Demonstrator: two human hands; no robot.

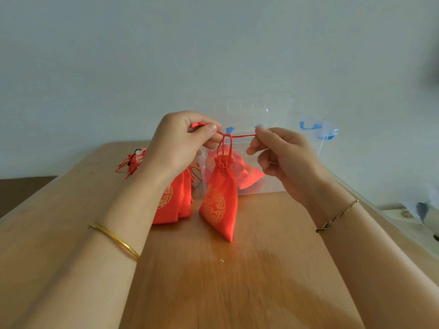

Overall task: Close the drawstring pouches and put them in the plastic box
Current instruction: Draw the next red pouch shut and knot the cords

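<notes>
A red drawstring pouch [219, 200] with a gold pattern hangs above the wooden table [225, 276], its neck cinched tight. Its red cord [240, 135] runs level between my hands. My left hand [183, 141] pinches one end of the cord between thumb and forefinger. My right hand [282, 155] pinches the other end. Right behind the pouch stands the clear plastic box [268, 186], open, with at least one red pouch [244, 174] lying inside it. A small stack of red pouches [172, 203] lies on the table under my left wrist.
The box's clear lid [320, 130] with blue clips leans behind the box at the right. A bundle of red cords or tassels [133, 162] lies at the table's far left. The wall is close behind. Clutter sits off the table's right edge.
</notes>
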